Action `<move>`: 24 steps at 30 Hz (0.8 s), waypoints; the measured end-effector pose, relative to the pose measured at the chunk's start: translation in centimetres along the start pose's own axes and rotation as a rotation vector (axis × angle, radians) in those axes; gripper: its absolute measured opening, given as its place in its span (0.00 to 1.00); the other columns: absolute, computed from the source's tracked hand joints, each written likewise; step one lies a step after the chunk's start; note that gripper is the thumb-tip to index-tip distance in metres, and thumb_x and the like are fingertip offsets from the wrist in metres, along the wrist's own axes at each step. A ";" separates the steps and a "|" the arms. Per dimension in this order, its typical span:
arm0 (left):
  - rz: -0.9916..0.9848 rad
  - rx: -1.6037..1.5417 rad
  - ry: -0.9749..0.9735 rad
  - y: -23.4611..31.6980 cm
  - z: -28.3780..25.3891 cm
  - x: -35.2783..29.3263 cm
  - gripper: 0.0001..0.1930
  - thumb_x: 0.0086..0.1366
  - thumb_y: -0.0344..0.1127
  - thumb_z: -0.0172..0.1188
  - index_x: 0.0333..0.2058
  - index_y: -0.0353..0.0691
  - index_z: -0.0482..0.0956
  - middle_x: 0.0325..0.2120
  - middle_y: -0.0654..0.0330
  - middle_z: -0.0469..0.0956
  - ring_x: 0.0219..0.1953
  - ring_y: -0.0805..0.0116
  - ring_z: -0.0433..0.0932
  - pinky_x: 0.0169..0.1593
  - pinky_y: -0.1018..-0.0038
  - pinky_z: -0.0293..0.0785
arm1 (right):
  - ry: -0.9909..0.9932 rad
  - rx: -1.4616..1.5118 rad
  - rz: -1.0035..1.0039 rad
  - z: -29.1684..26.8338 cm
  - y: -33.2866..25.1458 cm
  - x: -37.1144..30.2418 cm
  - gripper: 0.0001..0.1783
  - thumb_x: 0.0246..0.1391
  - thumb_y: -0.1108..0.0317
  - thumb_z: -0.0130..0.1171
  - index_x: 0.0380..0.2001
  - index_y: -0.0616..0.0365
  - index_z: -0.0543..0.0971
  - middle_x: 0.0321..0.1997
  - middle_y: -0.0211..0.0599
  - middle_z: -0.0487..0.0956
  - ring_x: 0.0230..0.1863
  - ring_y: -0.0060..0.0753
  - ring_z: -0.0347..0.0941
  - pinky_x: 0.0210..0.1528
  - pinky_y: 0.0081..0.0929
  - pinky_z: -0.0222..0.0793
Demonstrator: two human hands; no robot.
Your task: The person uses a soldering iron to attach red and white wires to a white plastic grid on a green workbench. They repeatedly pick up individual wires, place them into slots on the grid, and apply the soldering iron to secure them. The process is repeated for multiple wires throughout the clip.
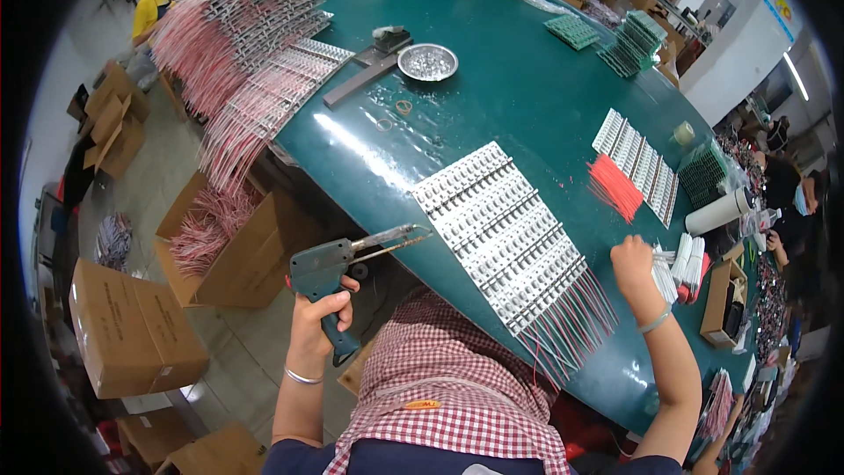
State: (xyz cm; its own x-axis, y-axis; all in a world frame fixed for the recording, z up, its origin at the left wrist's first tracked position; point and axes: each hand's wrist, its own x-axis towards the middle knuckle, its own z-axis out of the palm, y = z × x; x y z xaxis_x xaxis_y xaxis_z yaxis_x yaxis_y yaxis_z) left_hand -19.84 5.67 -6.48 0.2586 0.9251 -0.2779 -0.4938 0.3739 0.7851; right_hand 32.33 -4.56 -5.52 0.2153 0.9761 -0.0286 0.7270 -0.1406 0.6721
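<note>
My left hand [327,315] is wrapped round the grip of a dark green soldering gun [322,266], its metal tip pointing right, just off the table edge. In front of me lies a white panel of small boards [501,233] in rows, with red, white and dark wires [567,321] fanning from its near end. To the right of it, my right hand [635,266] is closed above the table; whatever its fingers hold is hidden. Beside that hand are bundles of white wires [690,259]. Beyond it lie loose red wires [617,186] and a second board panel [642,163].
A tall stack of wired panels [255,26] stands at the far left. Near it are a metal dish of bits [427,62] and a bar-shaped fixture [362,79]. Green board stacks [635,42] and a white bottle [716,213] stand rightward. Cardboard boxes [132,330] sit on the floor.
</note>
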 end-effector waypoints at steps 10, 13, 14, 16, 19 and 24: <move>-0.157 -0.035 -0.033 -0.9 1.1 -1.1 0.18 0.57 0.24 0.62 0.47 0.25 0.76 0.43 0.43 0.79 0.30 0.66 0.79 0.24 0.79 0.74 | 0.398 0.854 -0.008 -11.7 -5.4 -3.6 0.11 0.45 0.81 0.58 0.33 0.59 0.84 0.35 0.41 0.78 0.41 0.43 0.76 0.40 0.38 0.74; -0.182 0.039 -0.142 -1.1 2.0 -1.7 0.21 0.56 0.24 0.63 0.49 0.25 0.75 0.43 0.43 0.79 0.25 0.67 0.78 0.21 0.78 0.73 | 0.451 1.076 0.038 -13.3 -9.2 -5.7 0.14 0.45 0.83 0.60 0.36 0.61 0.85 0.35 0.39 0.80 0.38 0.43 0.78 0.38 0.36 0.75; -0.149 0.097 -0.148 -1.2 2.7 -2.2 0.18 0.58 0.26 0.65 0.46 0.23 0.75 0.43 0.43 0.78 0.23 0.71 0.75 0.18 0.80 0.68 | 0.460 1.126 0.048 -13.5 -10.4 -6.2 0.14 0.44 0.83 0.61 0.37 0.61 0.85 0.35 0.38 0.80 0.37 0.42 0.77 0.37 0.36 0.75; -0.113 0.212 -0.160 -1.1 3.4 -2.9 0.19 0.57 0.25 0.65 0.46 0.24 0.75 0.43 0.44 0.78 0.20 0.71 0.73 0.18 0.80 0.67 | 0.490 1.193 0.066 -13.8 -12.2 -6.7 0.14 0.43 0.84 0.63 0.37 0.62 0.85 0.34 0.37 0.80 0.36 0.41 0.76 0.36 0.35 0.74; -0.029 0.358 -0.136 -1.3 4.6 -4.2 0.20 0.56 0.21 0.65 0.48 0.26 0.75 0.41 0.47 0.79 0.18 0.73 0.71 0.19 0.79 0.66 | 0.534 1.234 0.090 -13.9 -14.8 -7.1 0.16 0.43 0.84 0.64 0.38 0.62 0.84 0.34 0.37 0.79 0.35 0.40 0.75 0.35 0.34 0.73; 0.181 0.791 -0.243 -2.8 3.0 -5.7 0.18 0.60 0.20 0.66 0.49 0.28 0.78 0.36 0.55 0.81 0.22 0.78 0.72 0.24 0.80 0.67 | 0.571 1.202 0.103 -14.2 -17.1 -7.2 0.17 0.42 0.83 0.62 0.39 0.65 0.84 0.34 0.39 0.78 0.34 0.39 0.74 0.33 0.32 0.73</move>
State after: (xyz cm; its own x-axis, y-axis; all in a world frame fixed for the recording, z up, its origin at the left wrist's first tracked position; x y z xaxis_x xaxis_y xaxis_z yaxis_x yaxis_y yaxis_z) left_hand -17.44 -0.86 -5.37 0.4477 0.8925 -0.0551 0.1580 -0.0183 0.9873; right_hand 9.12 -6.80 -6.32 0.2168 0.8426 0.4930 0.9066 0.0135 -0.4217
